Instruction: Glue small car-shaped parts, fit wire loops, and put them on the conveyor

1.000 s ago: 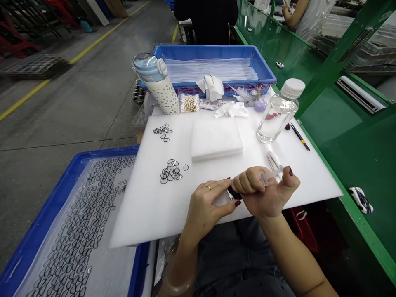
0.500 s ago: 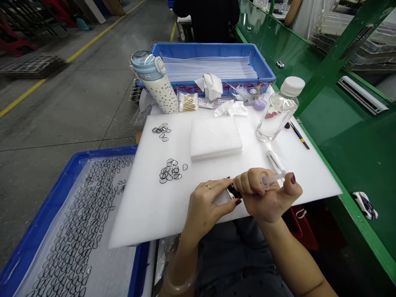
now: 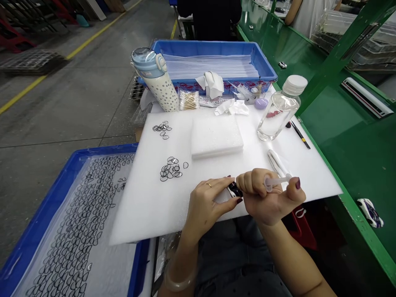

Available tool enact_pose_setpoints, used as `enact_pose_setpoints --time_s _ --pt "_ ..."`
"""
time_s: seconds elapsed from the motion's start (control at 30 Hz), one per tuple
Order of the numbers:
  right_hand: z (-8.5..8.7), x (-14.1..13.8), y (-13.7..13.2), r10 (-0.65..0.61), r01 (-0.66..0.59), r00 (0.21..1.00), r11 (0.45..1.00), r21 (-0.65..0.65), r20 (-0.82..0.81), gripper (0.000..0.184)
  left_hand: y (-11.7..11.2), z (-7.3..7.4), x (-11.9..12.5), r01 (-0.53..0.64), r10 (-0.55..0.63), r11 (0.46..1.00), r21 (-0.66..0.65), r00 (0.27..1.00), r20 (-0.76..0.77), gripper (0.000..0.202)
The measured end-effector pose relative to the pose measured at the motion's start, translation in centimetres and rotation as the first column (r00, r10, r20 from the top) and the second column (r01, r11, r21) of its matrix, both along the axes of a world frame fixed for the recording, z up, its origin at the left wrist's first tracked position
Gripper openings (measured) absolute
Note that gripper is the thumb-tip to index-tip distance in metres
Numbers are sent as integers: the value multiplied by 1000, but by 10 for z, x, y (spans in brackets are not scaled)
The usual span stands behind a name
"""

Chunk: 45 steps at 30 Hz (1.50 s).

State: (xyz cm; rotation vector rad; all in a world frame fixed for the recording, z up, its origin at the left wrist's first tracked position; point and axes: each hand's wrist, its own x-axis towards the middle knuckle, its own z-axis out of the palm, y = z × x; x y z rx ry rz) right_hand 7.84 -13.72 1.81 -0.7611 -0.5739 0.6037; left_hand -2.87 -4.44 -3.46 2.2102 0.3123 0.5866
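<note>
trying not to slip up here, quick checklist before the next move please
- Toy car steadied by the left hand: ok, between thumb and fingers
- Syringe gripped in the right hand: ok, thumb by the plunger end
- Syringe tip placement: cannot tell, hidden by the fist
- Bottle capped: ok, white cap on
- Black rings apart from both hands: ok

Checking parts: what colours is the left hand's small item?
The small item shows black and white, best in head view.
</note>
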Motion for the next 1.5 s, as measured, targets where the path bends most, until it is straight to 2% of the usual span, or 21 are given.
enact_pose_setpoints --time_s 0.4,0.47,0.57,0.63,0.7,0.77,0.87,0.93,1.0,1.07,1.1,1.13,1.2,1.23,1.27,1.3,1.33,1.4,1.5 --pt "0 -1 0 -56 60 994 997 -40 94 62 0 1 1 -8 7 999 37 1000 25 34" --pt "5 -4 -3 -41 54 991 994 -100 127 63 0 1 1 -9 9 999 32 1000 5 32" --pt "25 -5 -10 -5 44 978 983 -180 210 62 -1 1 1 -19 19 1000 15 999 -25 27" --pt "39 3 -8 -81 127 953 981 -143 292 62 0 -1 1 -17 17 1000 21 1000 -8 32" --pt "42 17 7 -229 273 915 957 -94 333 62 0 -2 0 -4 3 999 39 1000 17 39" --pt "33 33 31 -281 340 900 931 -134 334 61 2 -4 -1 13 -14 998 63 1000 20 42" --pt "9 51 62 -97 208 939 923 -323 329 55 3 -5 -4 41 -41 992 118 999 -8 48" --pt "0 57 62 -95 242 920 901 -360 379 48 3 -5 -5 60 -56 987 150 998 -29 52" --pt "-2 62 43 -189 369 853 878 -304 487 39 3 -4 -6 79 -70 982 169 996 -55 53" --pt "-1 71 13 -244 491 769 817 -302 592 30 2 -3 -6 91 -78 979 183 994 -79 52" --pt "-1 78 -3 -227 551 731 753 -360 644 27 2 -3 -6 97 -81 977 189 993 -88 51" --pt "-3 86 -17 -171 615 691 650 -446 703 26 2 -2 -6 100 -83 976 194 992 -95 50" --pt "-11 101 -40 28 754 585 348 -557 810 29 2 -1 -5 105 -84 974 200 990 -109 49" --pt "-17 107 -47 142 807 531 218 -550 835 30 2 -1 -4 106 -84 974 200 990 -115 49" --pt "-22 112 -52 234 849 474 134 -511 849 31 1 -1 -4 108 -86 974 197 989 -119 49" --pt "-27 114 -55 293 879 419 106 -465 860 31 0 -1 -3 108 -86 976 188 989 -118 49" --pt "-30 115 -57 311 898 371 120 -424 875 30 -2 0 -3 102 -84 980 173 991 -108 50" --pt "-31 115 -59 251 911 325 175 -372 912 28 -4 1 -4 67 -60 990 126 997 -55 47" --pt "-24 117 -65 140 888 404 179 -424 904 26 2 7 -10 -7 3 996 87 999 42 34"
